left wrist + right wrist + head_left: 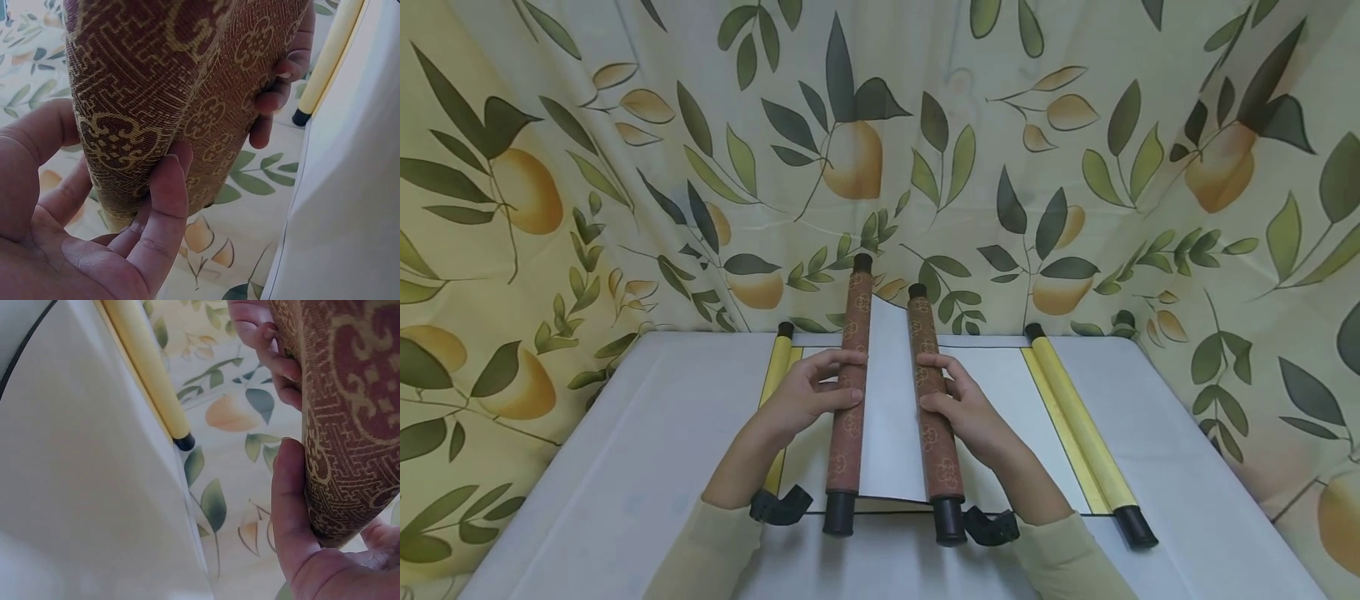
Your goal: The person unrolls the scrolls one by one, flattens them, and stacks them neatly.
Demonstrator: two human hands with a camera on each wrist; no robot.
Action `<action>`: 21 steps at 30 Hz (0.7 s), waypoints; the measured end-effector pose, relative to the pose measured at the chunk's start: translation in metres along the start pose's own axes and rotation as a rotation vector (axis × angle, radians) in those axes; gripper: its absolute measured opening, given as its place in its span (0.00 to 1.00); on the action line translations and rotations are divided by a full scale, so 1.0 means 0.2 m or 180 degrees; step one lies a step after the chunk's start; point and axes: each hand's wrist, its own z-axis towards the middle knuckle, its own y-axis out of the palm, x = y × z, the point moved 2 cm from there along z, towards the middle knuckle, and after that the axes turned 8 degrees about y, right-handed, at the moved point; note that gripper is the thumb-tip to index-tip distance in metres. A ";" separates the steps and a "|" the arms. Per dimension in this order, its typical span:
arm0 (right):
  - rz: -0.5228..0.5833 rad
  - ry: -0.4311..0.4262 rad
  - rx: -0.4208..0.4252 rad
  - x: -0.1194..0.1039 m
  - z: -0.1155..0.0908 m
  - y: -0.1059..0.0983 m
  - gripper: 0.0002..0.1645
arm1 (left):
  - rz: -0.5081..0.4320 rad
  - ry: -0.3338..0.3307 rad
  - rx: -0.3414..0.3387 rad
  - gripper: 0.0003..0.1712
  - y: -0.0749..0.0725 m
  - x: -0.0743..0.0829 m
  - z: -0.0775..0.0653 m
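A partly rolled scroll with red-brown, gold-patterned cloth backing is held up over the table, its two rolls tilted toward each other at the top. My left hand (797, 393) grips the left roll (842, 446), thumb on the near face. Around the right roll (942, 454) curl the fingers and thumb of my right hand (973, 417). A strip of white paper (891, 408) shows between the rolls. In the left wrist view, the patterned cloth (125, 137) hides part of the fingers. The right wrist view shows the cloth (356, 444) against my right fingers.
Beneath lies a second scroll, spread flat, with a white sheet (1026, 417). Its yellow right roller (1086, 425) has black end knobs; the yellow left side (772, 375) is partly covered by my hand and arm. A fruit-patterned curtain (940, 167) hangs behind the white table (655, 433).
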 end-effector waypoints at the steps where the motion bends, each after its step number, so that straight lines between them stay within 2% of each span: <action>1: 0.0001 0.0005 0.0009 0.00 0.00 0.00 0.29 | 0.0000 -0.0001 0.0001 0.26 0.00 0.00 0.00; 10: -0.0019 0.0019 0.0016 0.00 0.00 0.01 0.30 | 0.0092 -0.0007 -0.0021 0.26 -0.01 0.01 0.00; 21: -0.0122 -0.0034 0.0058 -0.01 0.00 -0.01 0.29 | 0.0026 0.0031 -0.0010 0.27 -0.03 0.02 -0.01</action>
